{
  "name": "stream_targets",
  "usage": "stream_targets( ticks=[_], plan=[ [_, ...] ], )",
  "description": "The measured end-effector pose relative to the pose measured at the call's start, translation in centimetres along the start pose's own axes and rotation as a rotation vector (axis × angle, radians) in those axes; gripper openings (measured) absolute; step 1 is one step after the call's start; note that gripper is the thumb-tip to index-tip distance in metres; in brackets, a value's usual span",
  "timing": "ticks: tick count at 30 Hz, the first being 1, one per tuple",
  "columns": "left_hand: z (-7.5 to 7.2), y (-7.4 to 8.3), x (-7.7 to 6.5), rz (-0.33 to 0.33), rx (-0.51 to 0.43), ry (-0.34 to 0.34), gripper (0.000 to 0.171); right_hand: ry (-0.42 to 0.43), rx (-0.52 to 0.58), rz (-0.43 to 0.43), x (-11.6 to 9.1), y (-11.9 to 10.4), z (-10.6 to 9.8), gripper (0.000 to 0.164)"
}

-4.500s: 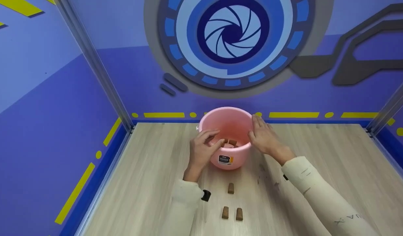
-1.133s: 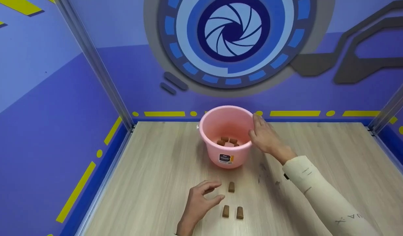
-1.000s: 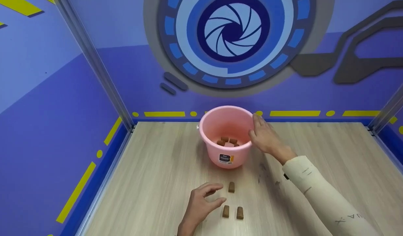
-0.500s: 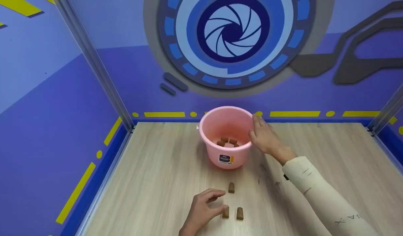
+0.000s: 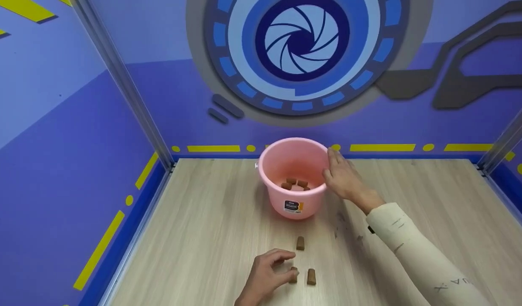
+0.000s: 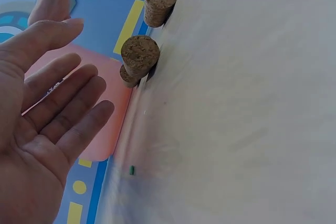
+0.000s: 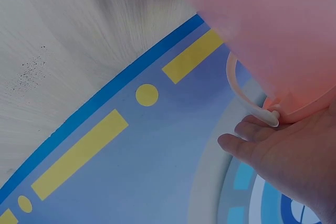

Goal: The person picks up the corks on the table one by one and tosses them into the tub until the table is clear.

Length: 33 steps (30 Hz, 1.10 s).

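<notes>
Four-ish corks (image 5: pixel 302 183) already in bucket (image 5: pixel 312 205) (maybe more, partly hidden); three loose corks (image 5: pixel 311 277) left in front of it. Left hand (image 5: pixel 265 274) spread, empty, near them; right hand (image 5: pixel 345 178) flat against bucket.

A pink bucket (image 5: pixel 278 199), marked with a front label (image 5: pixel 293 207), is stood upright on the desk (image 5: pixel 193 238). Brown corks (image 5: pixel 291 181) are scattered on its floor, one partly hidden by the rim. Outside, three are laid apart: the far cork (image 5: pixel 300 243) is set nearest the bucket; behind a thumb, the left cork (image 5: pixel 293 280) is partly covered; beside it, the right cork (image 5: pixel 311 276) is fully exposed.
</notes>
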<state>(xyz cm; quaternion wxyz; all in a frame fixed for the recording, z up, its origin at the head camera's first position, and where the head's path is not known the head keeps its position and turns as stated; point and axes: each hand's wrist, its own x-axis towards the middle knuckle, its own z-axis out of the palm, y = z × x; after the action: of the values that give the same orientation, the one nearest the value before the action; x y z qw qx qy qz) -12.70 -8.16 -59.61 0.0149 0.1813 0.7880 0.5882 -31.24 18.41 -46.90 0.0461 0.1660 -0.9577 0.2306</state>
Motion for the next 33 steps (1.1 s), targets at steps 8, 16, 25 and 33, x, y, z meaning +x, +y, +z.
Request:
stream_targets(
  ticks=[8, 16, 25, 33],
  plan=[
    [-0.01, 0.05, -0.1, -0.037, 0.025, -0.072, 0.033, -0.023, 0.003, 0.023, -0.07, -0.06, -0.15, 0.068],
    [0.26, -0.17, -0.27, -0.035, 0.046, -0.091, 0.031, -0.027, 0.002, 0.023, -0.1, 0.01, -0.07, 0.068],
    [0.47, -0.17, -0.27, -0.062, 0.111, -0.13, 0.031, -0.029, 0.005, 0.021, -0.17, 0.0, -0.05, 0.068],
    [0.51, 0.04, -0.2, -0.078, 0.143, -0.151, 0.027, -0.023, 0.008, 0.02, -0.09, 0.06, -0.01, 0.068]
  ],
)
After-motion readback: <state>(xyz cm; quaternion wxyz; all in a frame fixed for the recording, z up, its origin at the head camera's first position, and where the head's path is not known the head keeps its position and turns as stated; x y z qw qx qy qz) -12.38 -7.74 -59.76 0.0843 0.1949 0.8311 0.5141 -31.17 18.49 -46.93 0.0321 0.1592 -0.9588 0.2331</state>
